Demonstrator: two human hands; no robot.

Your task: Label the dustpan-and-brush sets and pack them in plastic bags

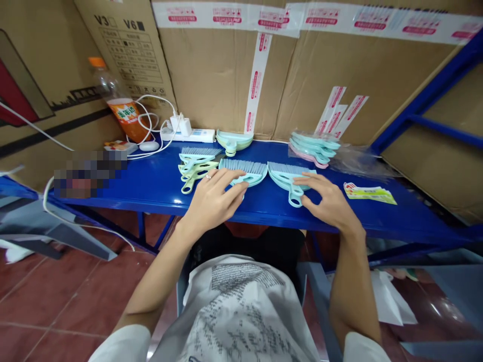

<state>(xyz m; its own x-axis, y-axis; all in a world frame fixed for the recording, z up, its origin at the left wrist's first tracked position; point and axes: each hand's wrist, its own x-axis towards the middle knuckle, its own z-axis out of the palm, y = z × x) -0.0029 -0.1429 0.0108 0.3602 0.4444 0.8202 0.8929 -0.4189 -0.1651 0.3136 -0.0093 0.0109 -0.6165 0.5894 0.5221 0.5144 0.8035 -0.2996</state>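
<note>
1. Dustpans with brushes lie on the blue table (158, 173), and we take the white power strip (206, 136) at its back edge as our landmark.
2. Nearer to us than the strip and to its right sits the left dustpan (260, 177), pale blue, holding a brush with grey-blue bristles (245, 166). Our left hand (216, 197) is curled over its handle, thumb and fingers closed around it; the palm hides part of the hold.
3. Farther right of the strip, just beside that pan, is the right dustpan (277, 178), also pale blue, with another brush (292, 173) lying in it. Our right hand (330, 198) is loose and unclenched, fingertips touching this set at its right side, thumb apart from them near the looped handle.
4. Just beside the right end of the strip, we see a stack of empty dustpans (236, 142), pale blue over yellow-green.
5. In front of the strip, a pile of loose brushes (193, 170), blue and green, lies fanned out beside our left hand.
6. Well to the right of the strip, clear plastic wraps bagged pieces (315, 148) in blue and pink; nearer to us than that lie green-and-white cards (370, 193).
7. Left of the strip, a clear bottle (130, 118) with an orange cap is part full of orange drink.
8. Behind the strip stands brown cardboard (211, 75) with printed tape.
</note>
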